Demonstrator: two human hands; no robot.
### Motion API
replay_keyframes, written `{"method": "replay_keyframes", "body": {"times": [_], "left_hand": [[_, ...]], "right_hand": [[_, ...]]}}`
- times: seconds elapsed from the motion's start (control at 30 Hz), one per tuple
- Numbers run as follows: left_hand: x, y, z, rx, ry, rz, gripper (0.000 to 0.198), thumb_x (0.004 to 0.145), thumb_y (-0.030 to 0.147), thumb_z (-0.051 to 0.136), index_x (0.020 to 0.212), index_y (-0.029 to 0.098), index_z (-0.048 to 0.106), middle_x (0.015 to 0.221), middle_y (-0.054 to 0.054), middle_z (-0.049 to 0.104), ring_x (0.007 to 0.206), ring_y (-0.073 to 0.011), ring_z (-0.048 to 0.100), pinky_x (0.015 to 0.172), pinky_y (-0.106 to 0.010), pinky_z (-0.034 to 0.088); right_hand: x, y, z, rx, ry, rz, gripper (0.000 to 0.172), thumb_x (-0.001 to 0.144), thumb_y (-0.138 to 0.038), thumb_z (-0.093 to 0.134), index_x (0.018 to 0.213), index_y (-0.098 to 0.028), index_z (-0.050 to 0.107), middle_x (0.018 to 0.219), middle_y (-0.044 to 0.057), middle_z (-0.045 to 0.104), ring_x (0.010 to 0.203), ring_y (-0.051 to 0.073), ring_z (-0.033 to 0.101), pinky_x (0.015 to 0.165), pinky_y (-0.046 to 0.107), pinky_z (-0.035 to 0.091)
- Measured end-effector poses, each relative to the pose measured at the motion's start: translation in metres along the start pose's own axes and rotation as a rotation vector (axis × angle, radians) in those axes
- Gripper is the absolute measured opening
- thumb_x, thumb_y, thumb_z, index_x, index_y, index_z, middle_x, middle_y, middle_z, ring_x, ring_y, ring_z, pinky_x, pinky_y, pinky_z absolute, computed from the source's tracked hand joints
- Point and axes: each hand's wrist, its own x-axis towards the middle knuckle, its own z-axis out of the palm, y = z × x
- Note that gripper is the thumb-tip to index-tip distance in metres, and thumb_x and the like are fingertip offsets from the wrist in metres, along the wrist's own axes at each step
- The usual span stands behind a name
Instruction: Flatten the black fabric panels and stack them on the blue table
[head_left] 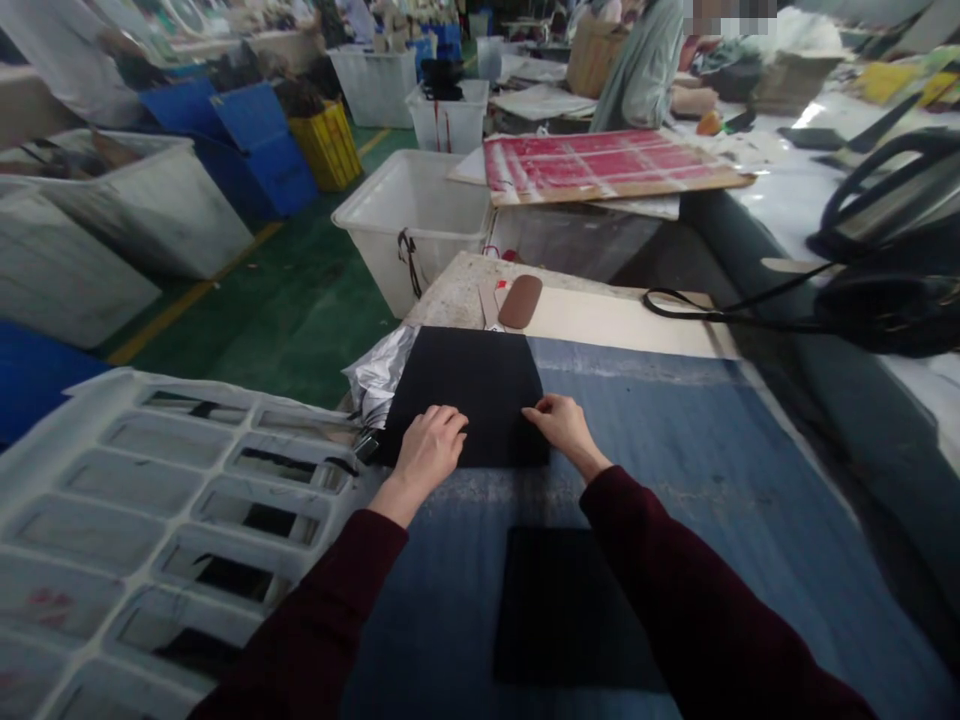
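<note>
A flat black panel, of fabric or leather I cannot tell, lies at the far left part of a blue-grey work surface. My left hand rests on its near left part, palm down with the fingers laid on it. At the panel's right edge, my right hand pinches the border between thumb and fingers. Closer to me lies a second black panel, partly covered by my right sleeve. Beyond the first panel sits a brown oval piece.
A white slatted crate stands to the left of the table, black pieces showing through its openings. Crumpled silver plastic hangs by the panel's left edge. A black strap reaches in from the right. Beyond are a white bin and a red-topped board.
</note>
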Motion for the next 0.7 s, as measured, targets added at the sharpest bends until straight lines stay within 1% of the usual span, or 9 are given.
{"method": "replay_keyframes", "body": {"times": [0.1,0.17,0.2,0.3,0.4,0.47,0.53,0.6,0.7], "left_hand": [[-0.001,-0.001,0.002,-0.01,0.001,-0.022,0.016,0.087,0.022,0.054,0.101,0.02,0.061,0.103,-0.007,0.06,0.098,-0.0222,0.05,0.082,-0.034,0.039],[0.0,-0.002,0.0,-0.016,-0.002,-0.024,0.015,0.087,0.022,0.054,0.1,0.02,0.061,0.103,-0.007,0.06,0.098,-0.0222,0.05,0.082,-0.034,0.039],[0.0,-0.002,0.0,-0.018,-0.006,-0.024,0.015,0.087,0.022,0.055,0.1,0.02,0.061,0.102,-0.007,0.06,0.098,-0.0222,0.05,0.082,-0.034,0.039],[0.001,0.0,-0.004,-0.023,-0.002,-0.033,0.013,0.087,0.023,0.055,0.097,0.02,0.062,0.101,-0.007,0.061,0.097,-0.0222,0.051,0.081,-0.034,0.039],[-0.005,0.009,-0.008,-0.049,0.048,-0.059,0.012,0.089,0.022,0.053,0.095,0.019,0.062,0.102,-0.007,0.061,0.096,-0.0218,0.052,0.082,-0.035,0.039],[-0.015,0.017,-0.011,-0.104,0.067,-0.071,0.012,0.089,0.021,0.051,0.094,0.019,0.062,0.102,-0.006,0.061,0.097,-0.0211,0.053,0.085,-0.035,0.039],[-0.03,0.028,-0.012,-0.191,0.045,-0.073,0.011,0.089,0.022,0.052,0.093,0.019,0.062,0.101,-0.005,0.062,0.096,-0.0199,0.054,0.087,-0.034,0.04],[-0.048,0.041,-0.012,-0.293,-0.003,-0.08,0.011,0.089,0.022,0.052,0.093,0.019,0.062,0.1,-0.005,0.062,0.096,-0.0189,0.056,0.087,-0.033,0.041],[-0.078,0.061,-0.008,-0.451,-0.09,-0.104,0.01,0.088,0.024,0.054,0.09,0.021,0.063,0.097,-0.004,0.062,0.094,-0.0184,0.057,0.086,-0.031,0.043]], "right_hand": [[-0.037,-0.003,-0.016,0.008,0.059,-0.055,0.021,0.082,-0.039,0.06,0.081,-0.018,0.061,0.07,0.001,0.063,0.065,0.014,0.057,0.058,0.024,0.036],[-0.082,-0.003,-0.021,-0.028,0.038,-0.166,0.017,0.082,-0.036,0.061,0.08,-0.019,0.058,0.068,0.0,0.06,0.063,0.014,0.055,0.058,0.025,0.035],[-0.108,-0.001,-0.02,-0.058,-0.025,-0.239,0.014,0.082,-0.033,0.061,0.08,-0.02,0.056,0.068,-0.001,0.06,0.061,0.014,0.055,0.057,0.025,0.035],[-0.185,0.01,0.0,-0.203,-0.16,-0.352,0.011,0.078,-0.024,0.064,0.08,-0.022,0.053,0.079,0.001,0.06,0.067,0.016,0.056,0.058,0.026,0.038],[-0.231,0.024,0.03,-0.345,-0.127,-0.36,0.015,0.073,-0.013,0.062,0.082,-0.022,0.053,0.086,0.004,0.059,0.078,0.021,0.056,0.062,0.028,0.042],[-0.24,0.03,0.044,-0.384,-0.081,-0.341,0.015,0.075,-0.008,0.056,0.079,-0.021,0.053,0.082,0.005,0.058,0.077,0.021,0.055,0.064,0.029,0.042],[-0.239,0.033,0.048,-0.381,-0.052,-0.322,0.017,0.076,-0.004,0.05,0.075,-0.021,0.052,0.078,0.004,0.057,0.075,0.02,0.054,0.063,0.028,0.04],[-0.232,0.035,0.044,-0.33,-0.053,-0.291,0.018,0.075,-0.004,0.048,0.071,-0.021,0.053,0.075,0.004,0.057,0.073,0.019,0.055,0.061,0.027,0.038],[-0.221,0.037,0.029,-0.12,-0.132,-0.179,0.016,0.072,-0.007,0.048,0.069,-0.02,0.056,0.071,0.002,0.059,0.068,0.016,0.055,0.062,0.025,0.037]]}}
